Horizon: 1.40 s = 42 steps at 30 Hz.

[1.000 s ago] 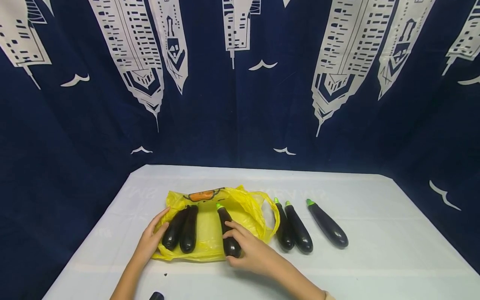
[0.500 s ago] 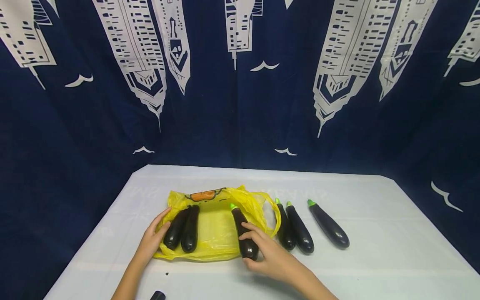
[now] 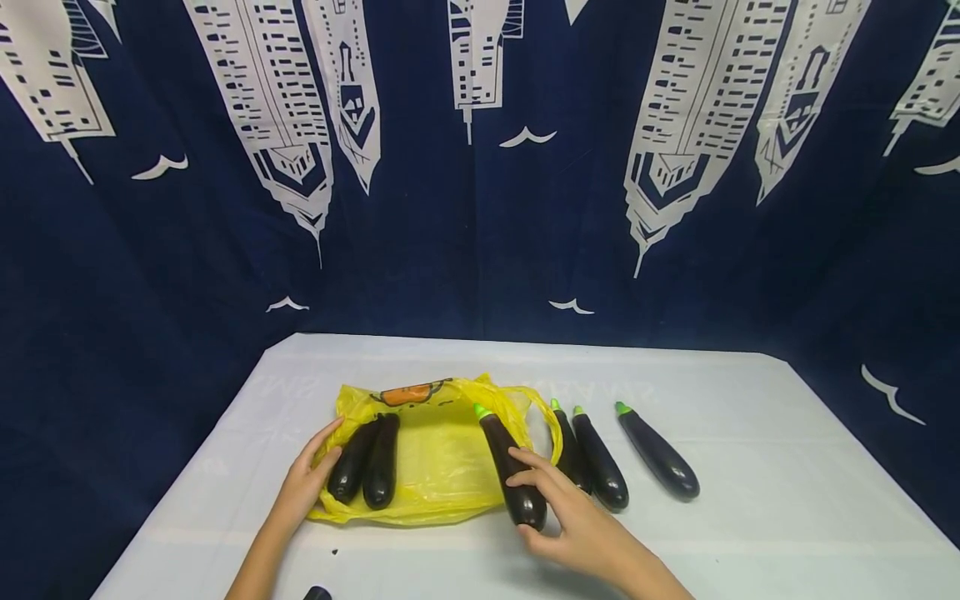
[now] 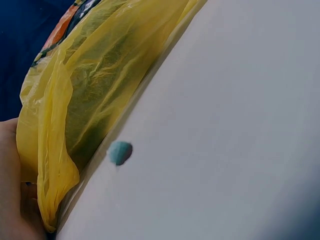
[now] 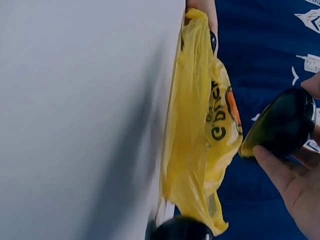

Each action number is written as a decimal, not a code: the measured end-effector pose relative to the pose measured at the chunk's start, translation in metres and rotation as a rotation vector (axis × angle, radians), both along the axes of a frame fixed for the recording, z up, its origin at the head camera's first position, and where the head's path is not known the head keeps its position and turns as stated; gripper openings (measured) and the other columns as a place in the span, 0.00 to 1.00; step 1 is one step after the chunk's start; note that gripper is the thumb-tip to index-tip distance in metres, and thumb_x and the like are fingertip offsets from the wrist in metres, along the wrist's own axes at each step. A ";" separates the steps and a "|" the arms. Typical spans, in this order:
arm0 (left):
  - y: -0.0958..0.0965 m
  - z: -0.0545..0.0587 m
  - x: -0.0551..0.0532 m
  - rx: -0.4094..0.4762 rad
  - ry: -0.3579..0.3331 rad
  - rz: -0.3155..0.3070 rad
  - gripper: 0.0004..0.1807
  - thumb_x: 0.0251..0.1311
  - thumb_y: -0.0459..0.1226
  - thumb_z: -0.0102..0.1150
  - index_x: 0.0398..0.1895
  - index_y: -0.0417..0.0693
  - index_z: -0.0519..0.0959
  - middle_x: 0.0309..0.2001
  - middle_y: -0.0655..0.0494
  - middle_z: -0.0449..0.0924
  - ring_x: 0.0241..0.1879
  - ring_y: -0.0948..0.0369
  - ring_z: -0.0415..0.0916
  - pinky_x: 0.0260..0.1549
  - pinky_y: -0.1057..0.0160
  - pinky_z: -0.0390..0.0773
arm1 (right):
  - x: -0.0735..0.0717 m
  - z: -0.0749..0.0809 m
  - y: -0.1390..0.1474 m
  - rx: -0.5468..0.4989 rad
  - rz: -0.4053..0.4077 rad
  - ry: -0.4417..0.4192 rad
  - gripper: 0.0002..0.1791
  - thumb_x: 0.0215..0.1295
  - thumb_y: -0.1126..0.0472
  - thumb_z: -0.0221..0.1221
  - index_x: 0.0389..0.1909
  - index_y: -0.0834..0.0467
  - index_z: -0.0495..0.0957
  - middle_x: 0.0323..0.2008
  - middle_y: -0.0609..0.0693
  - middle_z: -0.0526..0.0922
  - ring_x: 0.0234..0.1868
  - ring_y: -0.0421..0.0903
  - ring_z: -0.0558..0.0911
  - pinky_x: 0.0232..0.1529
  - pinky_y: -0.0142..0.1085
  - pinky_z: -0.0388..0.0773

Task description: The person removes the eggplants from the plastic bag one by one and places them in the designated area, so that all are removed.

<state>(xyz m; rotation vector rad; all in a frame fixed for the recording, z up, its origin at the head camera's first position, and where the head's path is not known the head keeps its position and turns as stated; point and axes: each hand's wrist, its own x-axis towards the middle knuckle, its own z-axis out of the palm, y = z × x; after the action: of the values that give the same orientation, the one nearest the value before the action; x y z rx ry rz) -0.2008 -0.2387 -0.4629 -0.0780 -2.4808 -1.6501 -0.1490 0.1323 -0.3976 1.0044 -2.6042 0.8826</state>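
Note:
My right hand (image 3: 581, 529) grips a dark purple eggplant (image 3: 498, 458) by its thick end, thumb on one side and fingers on the other. Its green stem tip points away, over the right part of a yellow plastic bag (image 3: 427, 454). In the right wrist view this eggplant (image 5: 285, 122) is up off the table, beyond the bag's printed side. My left hand (image 3: 303, 479) holds the bag's left edge, keeping its mouth spread. Two more eggplants (image 3: 381, 467) lie side by side inside the bag, close to the left thumb.
Right of the bag lie two eggplants close together (image 3: 600, 462) and another eggplant (image 3: 660, 454) farther right. A small dark scrap (image 3: 334, 552) and a black object (image 3: 318, 593) are near the front of the white table (image 3: 787, 500). A dark blue printed cloth (image 3: 480, 233) hangs behind.
My right hand has moved the gripped eggplant rightward, from within the bag to its right front edge. The left hand stays at the bag's left edge.

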 end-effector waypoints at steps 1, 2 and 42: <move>0.000 0.000 0.000 0.000 0.000 0.000 0.25 0.66 0.44 0.44 0.66 0.53 0.60 0.69 0.45 0.54 0.69 0.45 0.46 0.63 0.36 0.47 | 0.000 0.000 0.003 0.001 0.001 0.013 0.27 0.48 0.58 0.64 0.50 0.39 0.67 0.66 0.41 0.61 0.61 0.48 0.70 0.51 0.41 0.77; 0.000 -0.001 0.000 0.002 0.000 -0.001 0.25 0.66 0.44 0.44 0.66 0.53 0.60 0.69 0.45 0.54 0.69 0.46 0.46 0.63 0.36 0.47 | 0.000 0.000 0.005 0.004 0.000 0.027 0.27 0.48 0.58 0.64 0.50 0.39 0.67 0.66 0.41 0.61 0.61 0.48 0.70 0.51 0.40 0.77; -0.002 -0.005 0.000 -0.010 -0.015 0.015 0.27 0.65 0.48 0.45 0.66 0.53 0.61 0.69 0.45 0.54 0.69 0.44 0.46 0.61 0.34 0.47 | -0.021 -0.001 0.088 0.033 -0.271 0.051 0.24 0.45 0.65 0.60 0.47 0.49 0.68 0.65 0.48 0.63 0.62 0.61 0.66 0.45 0.60 0.73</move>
<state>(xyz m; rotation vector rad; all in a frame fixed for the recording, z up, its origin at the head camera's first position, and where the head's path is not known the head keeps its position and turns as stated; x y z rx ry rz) -0.2011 -0.2403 -0.4675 -0.0480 -2.4942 -1.6380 -0.1702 0.2204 -0.3986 0.6500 -2.6365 0.7393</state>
